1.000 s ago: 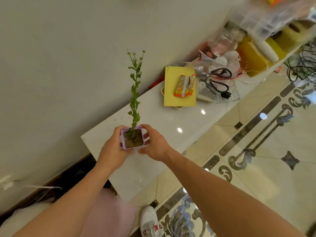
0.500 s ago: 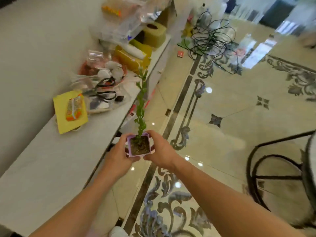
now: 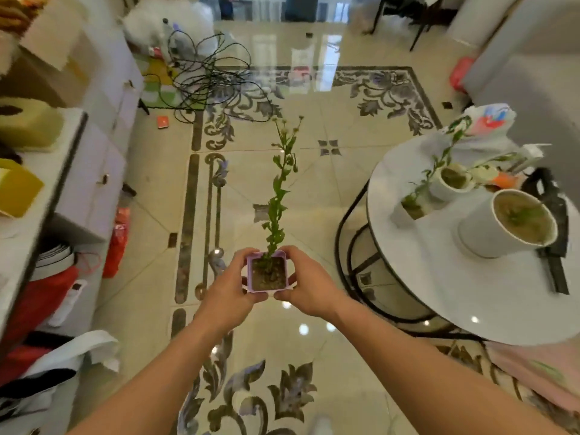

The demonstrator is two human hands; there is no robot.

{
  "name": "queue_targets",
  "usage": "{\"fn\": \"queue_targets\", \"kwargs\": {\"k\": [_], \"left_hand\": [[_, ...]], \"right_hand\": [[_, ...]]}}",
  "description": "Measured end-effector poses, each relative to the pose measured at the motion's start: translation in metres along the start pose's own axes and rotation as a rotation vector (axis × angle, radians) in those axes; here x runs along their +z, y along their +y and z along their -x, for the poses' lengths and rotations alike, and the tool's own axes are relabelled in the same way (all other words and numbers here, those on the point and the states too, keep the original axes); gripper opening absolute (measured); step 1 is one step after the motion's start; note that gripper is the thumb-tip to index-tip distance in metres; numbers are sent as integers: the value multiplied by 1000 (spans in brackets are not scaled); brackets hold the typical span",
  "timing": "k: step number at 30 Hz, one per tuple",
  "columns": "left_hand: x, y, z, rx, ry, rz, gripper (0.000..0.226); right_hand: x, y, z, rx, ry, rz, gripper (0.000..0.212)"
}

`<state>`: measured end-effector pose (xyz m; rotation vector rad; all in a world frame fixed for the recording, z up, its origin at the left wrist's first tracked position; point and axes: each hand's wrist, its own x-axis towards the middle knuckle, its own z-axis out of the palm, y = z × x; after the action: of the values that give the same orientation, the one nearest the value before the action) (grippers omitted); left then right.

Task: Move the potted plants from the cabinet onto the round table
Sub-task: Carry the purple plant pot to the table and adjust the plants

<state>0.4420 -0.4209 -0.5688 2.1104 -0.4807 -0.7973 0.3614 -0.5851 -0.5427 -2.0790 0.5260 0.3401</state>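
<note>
A small purple pot (image 3: 267, 273) with a tall thin plant (image 3: 279, 189) is sitting mid-frame over the floor, the left hand (image 3: 226, 293) and right hand (image 3: 309, 287) both gripping its sides. The round table (image 3: 439, 296), at right, is already carrying three white pots. The lanky stem is likely risking a snag on those plants when setting down.

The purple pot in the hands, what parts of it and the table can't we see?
- Purple pot, head view: its sides are covered by the left hand and right hand.
- Round table: cut off at the right edge.
- Small pot: blurred by motion.
</note>
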Motion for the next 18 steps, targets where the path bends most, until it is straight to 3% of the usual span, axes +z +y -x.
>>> {"fn": "queue_targets", "kwargs": {"k": [9, 18], "left_hand": [[164, 118, -70, 153, -299, -72, 70], [266, 167, -121, 280, -514, -128, 65]], "right_hand": [[-131, 153, 47, 155, 170, -97, 79], [-178, 245, 72, 309, 377, -107, 69]]}}
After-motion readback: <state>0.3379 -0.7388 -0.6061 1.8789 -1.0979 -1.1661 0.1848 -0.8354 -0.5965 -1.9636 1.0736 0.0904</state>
